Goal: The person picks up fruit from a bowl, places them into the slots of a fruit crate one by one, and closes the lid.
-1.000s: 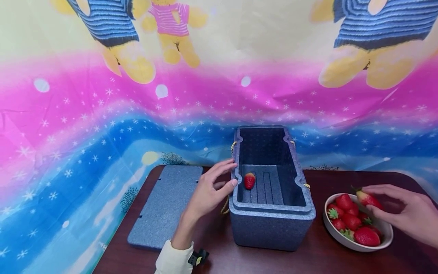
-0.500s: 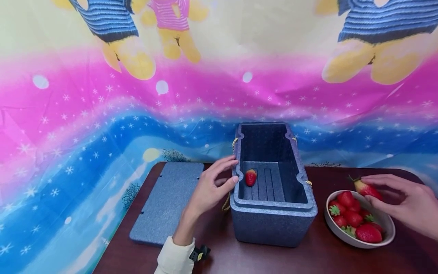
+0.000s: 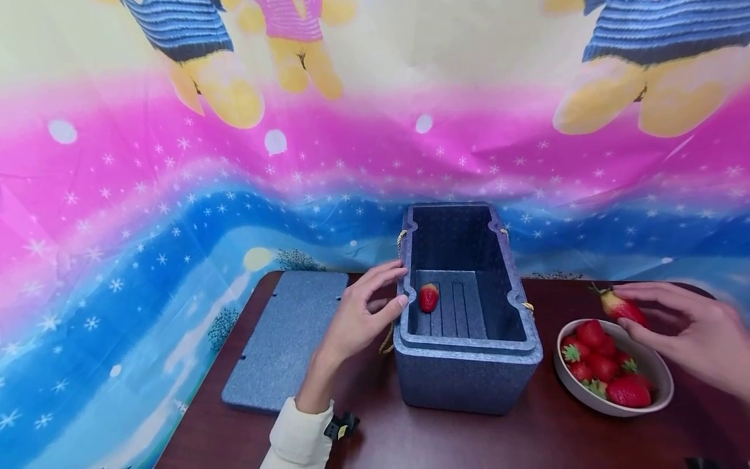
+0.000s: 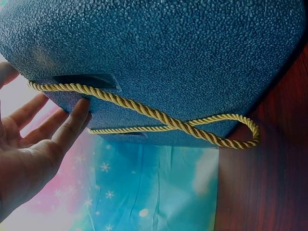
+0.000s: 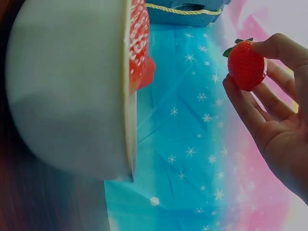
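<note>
My right hand [image 3: 691, 332] pinches a strawberry [image 3: 622, 307] between thumb and fingers, just above the far rim of a white bowl [image 3: 662, 397]. In the right wrist view the held strawberry [image 5: 246, 66] shows its green leaves, well clear of the bowl's rim. Several more strawberries [image 3: 603, 366] are heaped in that bowl. My left hand [image 3: 357, 316] rests with its fingertips against the left side of a grey foam box [image 3: 463, 384], which stands without its lid. Inside the box a single strawberry [image 3: 428, 298] lies near the left wall.
A flat grey lid [image 3: 281, 345] lies on the dark wooden table [image 3: 375, 430] to the left of the box. A gold rope handle [image 4: 144, 109] hangs along the box's left side. Behind the table is a printed cloth backdrop [image 3: 351, 163].
My right hand has lifted the strawberry a little, up and left from the heap in the bowl. The left hand has stayed at the box's side. The head view has tilted slightly.
</note>
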Tool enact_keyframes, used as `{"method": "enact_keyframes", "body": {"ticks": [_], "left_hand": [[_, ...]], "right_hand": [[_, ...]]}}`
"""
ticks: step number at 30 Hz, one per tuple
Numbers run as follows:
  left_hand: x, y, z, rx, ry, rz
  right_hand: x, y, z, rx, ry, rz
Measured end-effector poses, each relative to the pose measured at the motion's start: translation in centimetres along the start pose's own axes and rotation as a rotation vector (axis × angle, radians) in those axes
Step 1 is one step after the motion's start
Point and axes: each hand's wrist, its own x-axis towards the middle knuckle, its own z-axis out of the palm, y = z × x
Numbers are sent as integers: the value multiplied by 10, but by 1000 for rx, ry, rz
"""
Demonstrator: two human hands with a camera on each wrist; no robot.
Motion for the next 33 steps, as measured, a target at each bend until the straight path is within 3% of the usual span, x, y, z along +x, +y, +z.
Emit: {"method": "enact_keyframes", "body": {"ticks": [12,21,33], "left_hand": [[3,-1,-1,-17,8,10],[2,0,0,-11,5,9],[1,0,0,-5,4,3]], "right_hand": [[-2,-14,2,44,-55,132],[-4,-27,-2,29,-56,79],[47,-57,0,26,-113,-44]]}}
